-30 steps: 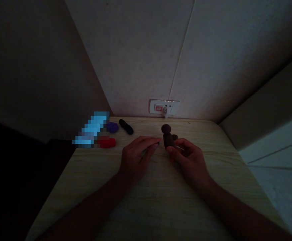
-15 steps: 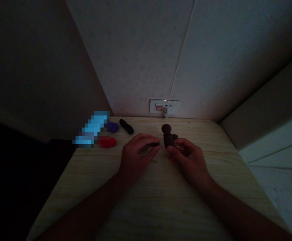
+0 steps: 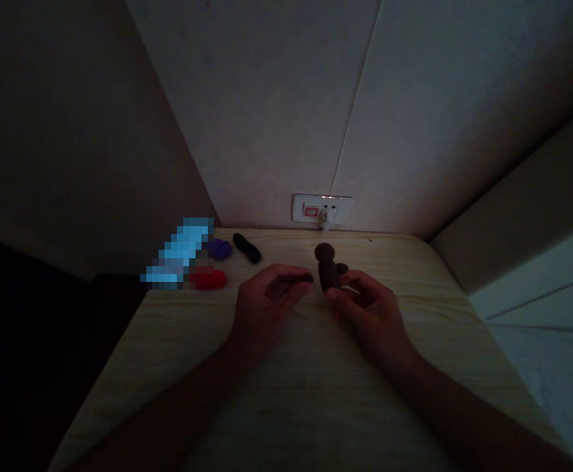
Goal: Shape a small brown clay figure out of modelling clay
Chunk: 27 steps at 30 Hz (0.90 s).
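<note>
presently, your left hand [image 3: 265, 305] pinches a small dark piece [image 3: 309, 278] between thumb and fingertips, the remaining fingers curled behind it. piece: held out at the tips, pointing toward your other hand, just beside the figure but apart from it.

your right hand [image 3: 372, 307] grips a brown figure [image 3: 330, 276] low on its body, thumb on the near side, fingers round the far side. figure: roughly upright, slight tilt; round ball [image 3: 324, 252] on top, thick body below, small rounded lump [image 3: 343, 268] at its right side. a reddish spot [image 3: 337, 314] shows under your thumb; too dim to identify. both hands are over the middle of the pale wooden table [image 3: 286, 413]; you cannot tell from this view whether the figure's base touches it.

to your left, near the back edge: black piece [image 3: 246, 248], narrowed at its middle; purple lump [image 3: 220, 248] just beside it; red piece [image 3: 210, 279] nearer you. a blue object [image 3: 181, 252] there is pixelated. behind, on the wall: a socket panel [image 3: 298, 208] with a plug [image 3: 324, 218] in it. lighting: dim.
</note>
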Each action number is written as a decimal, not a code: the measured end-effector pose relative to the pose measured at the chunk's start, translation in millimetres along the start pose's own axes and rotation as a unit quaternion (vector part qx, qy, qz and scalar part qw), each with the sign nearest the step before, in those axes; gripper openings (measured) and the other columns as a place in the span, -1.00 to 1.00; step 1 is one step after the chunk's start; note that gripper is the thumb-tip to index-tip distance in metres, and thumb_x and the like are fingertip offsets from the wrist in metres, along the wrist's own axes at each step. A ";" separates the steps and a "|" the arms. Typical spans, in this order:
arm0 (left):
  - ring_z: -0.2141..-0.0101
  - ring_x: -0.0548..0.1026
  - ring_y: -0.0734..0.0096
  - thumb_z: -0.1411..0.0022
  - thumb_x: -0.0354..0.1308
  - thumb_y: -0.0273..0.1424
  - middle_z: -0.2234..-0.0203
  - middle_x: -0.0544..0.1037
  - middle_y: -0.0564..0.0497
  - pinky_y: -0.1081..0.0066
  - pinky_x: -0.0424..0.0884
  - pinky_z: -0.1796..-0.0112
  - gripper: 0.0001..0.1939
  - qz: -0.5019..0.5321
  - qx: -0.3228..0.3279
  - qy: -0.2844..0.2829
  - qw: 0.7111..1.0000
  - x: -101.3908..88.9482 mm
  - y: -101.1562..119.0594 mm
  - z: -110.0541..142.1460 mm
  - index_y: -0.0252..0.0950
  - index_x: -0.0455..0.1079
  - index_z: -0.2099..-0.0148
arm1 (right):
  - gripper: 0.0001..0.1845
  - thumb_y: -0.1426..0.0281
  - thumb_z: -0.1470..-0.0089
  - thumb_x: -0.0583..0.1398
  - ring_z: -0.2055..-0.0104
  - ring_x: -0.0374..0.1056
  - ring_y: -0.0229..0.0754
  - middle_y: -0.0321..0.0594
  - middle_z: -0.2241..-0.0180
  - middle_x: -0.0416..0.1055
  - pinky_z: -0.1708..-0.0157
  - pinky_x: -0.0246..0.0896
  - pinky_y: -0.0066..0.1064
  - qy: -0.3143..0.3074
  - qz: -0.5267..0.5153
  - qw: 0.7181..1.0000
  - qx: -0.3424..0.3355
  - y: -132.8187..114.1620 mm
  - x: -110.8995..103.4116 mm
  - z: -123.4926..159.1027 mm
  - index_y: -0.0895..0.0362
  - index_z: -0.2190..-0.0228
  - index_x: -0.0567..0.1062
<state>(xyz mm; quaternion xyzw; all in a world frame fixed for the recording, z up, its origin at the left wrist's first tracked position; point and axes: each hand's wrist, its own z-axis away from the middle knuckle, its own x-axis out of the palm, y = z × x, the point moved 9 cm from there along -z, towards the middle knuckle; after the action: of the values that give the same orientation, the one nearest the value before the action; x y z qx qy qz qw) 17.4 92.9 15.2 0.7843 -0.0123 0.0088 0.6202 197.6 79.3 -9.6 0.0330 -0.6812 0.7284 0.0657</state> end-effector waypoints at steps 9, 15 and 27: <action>0.32 0.71 0.25 -0.06 0.45 -0.46 0.32 0.74 -0.01 0.27 0.69 0.24 -0.75 0.017 -0.025 0.017 0.999 -1.5 -3.7 -0.1 -0.23 0.64 0.14 | -0.68 0.26 0.13 0.51 0.56 0.30 -0.30 -0.38 0.53 0.47 0.54 0.16 -0.45 -0.007 -0.017 1.000 -0.008 2.6 -0.1 -1.0 0.07 0.37 0.56; 0.39 0.70 0.30 -0.09 0.45 -0.42 0.38 0.74 0.01 0.33 0.68 0.29 -0.83 0.014 -0.021 0.032 0.999 -5.7 -2.8 1.2 -0.24 0.65 0.21 | -0.69 0.28 0.12 0.51 0.56 0.30 -0.31 -0.40 0.56 0.45 0.54 0.13 -0.47 -0.004 -0.015 1.000 0.000 3.1 -1.2 -0.6 0.08 0.36 0.55; 0.45 0.53 0.45 -0.43 0.13 -0.21 0.49 0.55 0.06 0.46 0.47 0.37 -0.75 -0.020 0.027 -0.004 0.999 -0.5 3.5 2.5 -0.29 0.48 0.15 | -0.69 0.24 0.11 0.49 0.58 0.28 -0.34 -0.39 0.57 0.43 0.57 0.16 -0.49 0.009 -0.005 1.000 -0.005 0.3 -1.1 0.4 0.10 0.36 0.55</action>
<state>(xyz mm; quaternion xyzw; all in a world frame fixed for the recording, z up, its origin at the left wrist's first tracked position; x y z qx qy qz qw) 16.8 89.7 18.1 0.8008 0.0013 -0.0059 0.5990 198.6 78.9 -10.0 0.0296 -0.6841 0.7248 0.0760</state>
